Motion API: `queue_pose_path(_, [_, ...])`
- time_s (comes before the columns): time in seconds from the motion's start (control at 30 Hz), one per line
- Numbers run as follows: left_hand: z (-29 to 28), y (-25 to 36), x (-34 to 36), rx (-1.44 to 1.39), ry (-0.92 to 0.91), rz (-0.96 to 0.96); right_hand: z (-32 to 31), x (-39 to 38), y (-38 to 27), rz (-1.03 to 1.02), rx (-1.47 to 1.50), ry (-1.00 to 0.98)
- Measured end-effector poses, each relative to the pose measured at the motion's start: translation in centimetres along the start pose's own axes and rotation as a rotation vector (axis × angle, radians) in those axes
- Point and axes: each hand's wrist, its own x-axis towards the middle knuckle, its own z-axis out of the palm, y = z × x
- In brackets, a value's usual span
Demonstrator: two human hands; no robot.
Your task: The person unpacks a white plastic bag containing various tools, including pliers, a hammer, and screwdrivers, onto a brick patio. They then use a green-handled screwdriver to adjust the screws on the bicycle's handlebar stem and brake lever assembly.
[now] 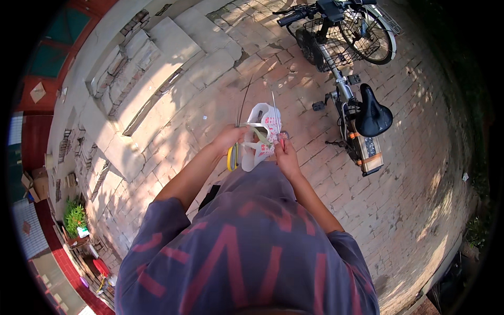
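A white plastic bag [254, 161] with red and pink print hangs open between my hands, in front of my shirt. My left hand [229, 137] is closed at its left side. Thin dark rods [243, 102] rise from that hand, and a yellow-and-black curved handle [232, 157] sticks out below it; whether they are one tool I cannot tell. A pale green strip [259, 134] shows in the bag's opening. My right hand [286, 157] pinches the bag's right side, near something small and red. A thin light rod [273, 100] stands up close above that hand.
An electric bicycle [344, 86] with a front basket and black saddle [374, 111] stands ahead on the right. Concrete steps [173, 47] and brick edging lie ahead on the left. Brick paving [367, 210] surrounds me. A green plant [75, 218] grows at the far left.
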Motion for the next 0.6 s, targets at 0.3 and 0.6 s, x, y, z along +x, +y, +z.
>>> queue_pose_path(0.3, [-0.4, -4.2, 25.3, -0.163, 0.145, -0.142, -12.3, 10.0, 6.7, 0.463, -0.181, -0.034])
queue_pose_path(0.6, [-3.1, -8.9, 44.5, -0.287, 0.202, -0.161, -10.5, 12.6, 7.6, 0.81, -0.018, 0.19])
